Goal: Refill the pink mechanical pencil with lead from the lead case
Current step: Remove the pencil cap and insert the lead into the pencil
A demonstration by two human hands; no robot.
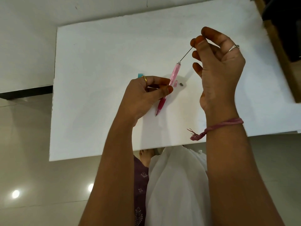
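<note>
My left hand [146, 93] grips the pink mechanical pencil [173, 74] by its middle, tip down toward me and its open rear end pointing up and away. Between thumb and forefinger, my right hand [218, 66] pinches a thin dark lead [186, 54]. The lead's lower end sits just above the pencil's open rear end. The pencil's pink cap [175, 83] and a small grey eraser [181, 84] lie on the table beside the pencil. A teal lead case [140, 75] peeks out behind my left hand, mostly hidden.
The work surface is a white table [97, 79] with its near edge close to my body. A dark wooden piece of furniture [283, 38] stands at the right. Below the table edge are a tiled floor, my clothing and a foot.
</note>
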